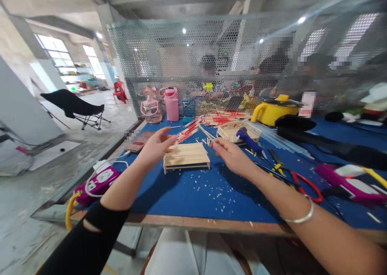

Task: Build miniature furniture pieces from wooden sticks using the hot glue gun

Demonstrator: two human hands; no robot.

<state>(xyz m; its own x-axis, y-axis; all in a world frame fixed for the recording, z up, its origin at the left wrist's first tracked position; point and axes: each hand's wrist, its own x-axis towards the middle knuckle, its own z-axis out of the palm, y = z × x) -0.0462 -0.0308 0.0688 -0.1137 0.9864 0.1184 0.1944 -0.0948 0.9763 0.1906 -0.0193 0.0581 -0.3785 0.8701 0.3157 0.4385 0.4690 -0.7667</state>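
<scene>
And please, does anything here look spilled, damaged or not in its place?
Yes: pale chips lie scattered over the blue tabletop, in front of the small stick-built platform, like uncleared cutting litter. Also, the left black sleeve has a gap baring skin; I cannot tell whether it is torn or made so.

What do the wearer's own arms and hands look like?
Left arm: black fabric sleeve ending on the forearm, with a slit-like opening near its edge. Right arm: no sleeve in view, one smooth, silver-coloured rounded bangle around the forearm. Left hand and right hand: both ungloved.
</scene>
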